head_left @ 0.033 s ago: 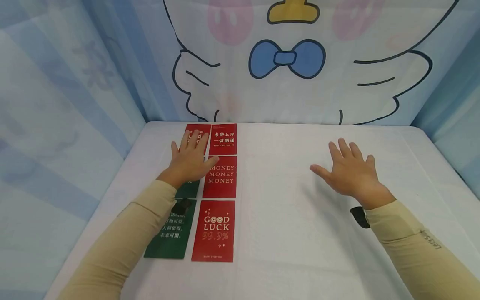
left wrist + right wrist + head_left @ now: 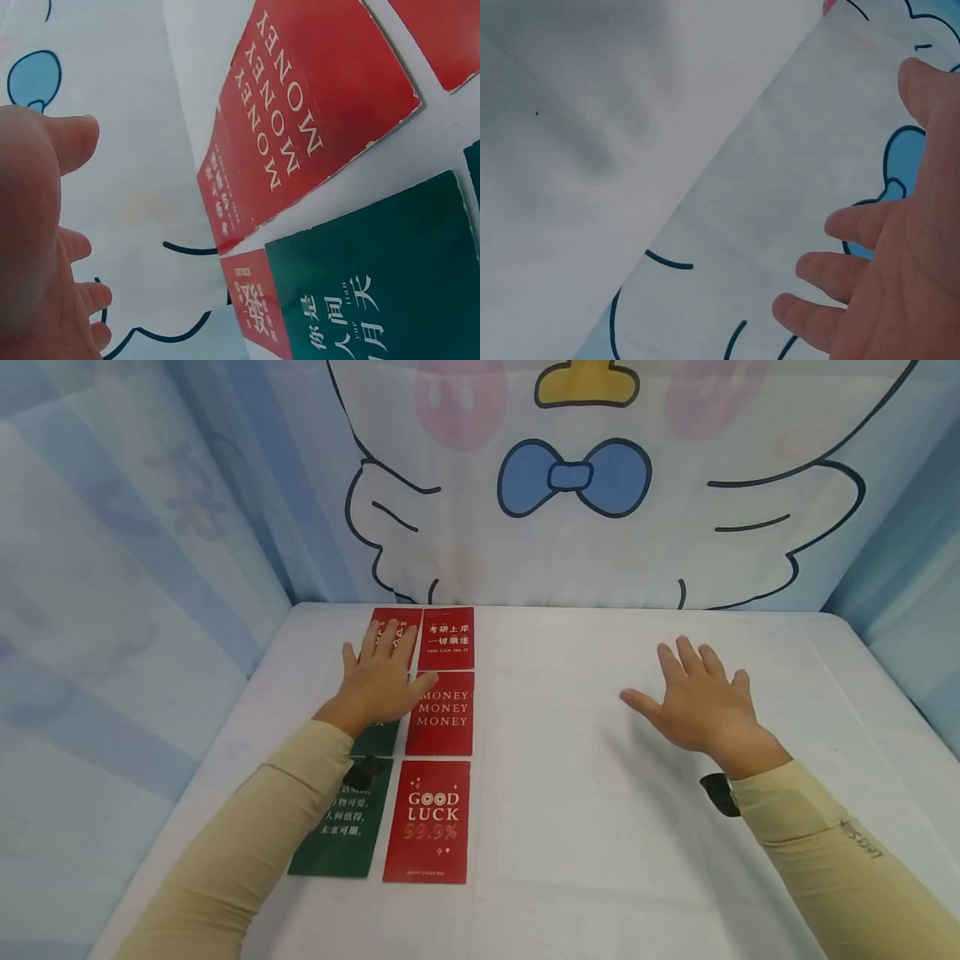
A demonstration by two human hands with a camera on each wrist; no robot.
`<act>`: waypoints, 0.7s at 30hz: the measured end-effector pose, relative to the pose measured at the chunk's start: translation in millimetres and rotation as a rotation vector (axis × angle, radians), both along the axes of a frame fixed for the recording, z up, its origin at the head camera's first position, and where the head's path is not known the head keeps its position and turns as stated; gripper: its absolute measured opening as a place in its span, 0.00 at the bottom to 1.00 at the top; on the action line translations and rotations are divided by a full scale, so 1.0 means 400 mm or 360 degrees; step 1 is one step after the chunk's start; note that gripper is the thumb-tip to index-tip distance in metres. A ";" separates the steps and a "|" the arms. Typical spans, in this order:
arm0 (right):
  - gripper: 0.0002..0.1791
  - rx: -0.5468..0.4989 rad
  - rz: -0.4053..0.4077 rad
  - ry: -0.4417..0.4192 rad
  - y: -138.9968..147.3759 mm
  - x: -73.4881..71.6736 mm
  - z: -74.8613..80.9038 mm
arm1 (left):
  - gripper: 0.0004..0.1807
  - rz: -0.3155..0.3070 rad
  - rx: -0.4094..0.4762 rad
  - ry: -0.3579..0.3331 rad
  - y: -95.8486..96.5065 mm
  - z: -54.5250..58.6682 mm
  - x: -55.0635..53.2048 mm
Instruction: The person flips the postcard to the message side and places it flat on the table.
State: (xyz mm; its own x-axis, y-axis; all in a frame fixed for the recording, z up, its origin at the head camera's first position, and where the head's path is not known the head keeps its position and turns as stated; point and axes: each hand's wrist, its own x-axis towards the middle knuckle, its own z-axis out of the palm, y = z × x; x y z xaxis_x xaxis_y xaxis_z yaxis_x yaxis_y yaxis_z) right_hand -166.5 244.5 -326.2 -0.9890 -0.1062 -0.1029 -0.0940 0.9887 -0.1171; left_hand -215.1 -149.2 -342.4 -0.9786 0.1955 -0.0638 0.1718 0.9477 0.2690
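My left hand is held with fingers spread over the left column of cards, nothing in its grasp. It partly covers the far-left red card and the middle green card. Its thumb overlaps the corner of the red "MONEY" card in the head view. Nearer the front lie a green card with white writing, partly behind the left sleeve, and a red "GOOD LUCK" card. Beyond the "MONEY" card is another red card. My right hand, fingers straight and apart, is held above the white tabletop.
The cards lie in two columns on the left of the white table. Behind its far edge hangs a curtain with a cartoon figure wearing a blue bow tie. Blue-and-white curtains enclose both sides.
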 end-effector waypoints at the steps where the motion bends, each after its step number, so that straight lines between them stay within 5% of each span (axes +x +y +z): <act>1: 0.59 -0.0010 0.0001 0.0010 -0.003 0.001 0.000 | 0.51 -0.0001 0.0019 0.0004 -0.001 0.000 0.002; 8: 0.57 -0.0090 0.0150 0.0066 -0.055 0.037 -0.002 | 0.55 -0.0146 0.0271 0.0096 -0.032 -0.008 0.056; 14: 0.52 -0.0229 0.0409 0.0140 -0.130 0.087 -0.031 | 0.59 -0.0276 0.0444 0.0019 -0.077 -0.020 0.160; 21: 0.53 -0.0375 0.0620 0.0221 -0.231 0.127 -0.080 | 0.58 -0.0325 0.0436 -0.0077 -0.116 -0.041 0.273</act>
State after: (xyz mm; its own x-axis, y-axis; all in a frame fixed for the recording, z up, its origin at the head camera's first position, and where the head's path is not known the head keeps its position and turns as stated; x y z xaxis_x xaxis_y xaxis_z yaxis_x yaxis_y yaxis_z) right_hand -115.6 152.1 -358.4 -0.8735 -0.4767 0.0989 -0.4833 0.8245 -0.2942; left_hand -105.7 -195.6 -358.7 -0.9145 0.4036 -0.0274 0.3315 0.7865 0.5210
